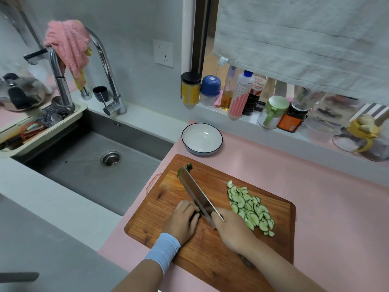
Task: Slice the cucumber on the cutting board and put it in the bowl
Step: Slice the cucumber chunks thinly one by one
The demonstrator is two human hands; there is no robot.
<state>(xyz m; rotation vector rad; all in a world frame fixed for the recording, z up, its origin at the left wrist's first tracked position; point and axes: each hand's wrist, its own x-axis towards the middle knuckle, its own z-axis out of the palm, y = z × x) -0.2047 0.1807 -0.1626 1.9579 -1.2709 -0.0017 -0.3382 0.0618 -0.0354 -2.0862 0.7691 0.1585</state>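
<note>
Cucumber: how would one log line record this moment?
left hand holds cucumber | right hand grips knife | slices piled on board | bowl empty

In the lower centre, a brown, straight-grained wooden cutting board (pixel 206 255) carries pale green half-moon cucumber slices (pixel 250 209) with dark green rims. Above it, a white round bowl (pixel 202 139) has a dark blue rim, on a pink countertop (pixel 326 207).

One left hand (pixel 183 221), one right hand (pixel 232 227), one knife (pixel 194 191) and one cucumber (pixel 195 216) are meeting on one cutting board (pixel 168 197); one bowl (pixel 202 140) is sitting far, one slice pile (pixel 250 207) right.
</note>
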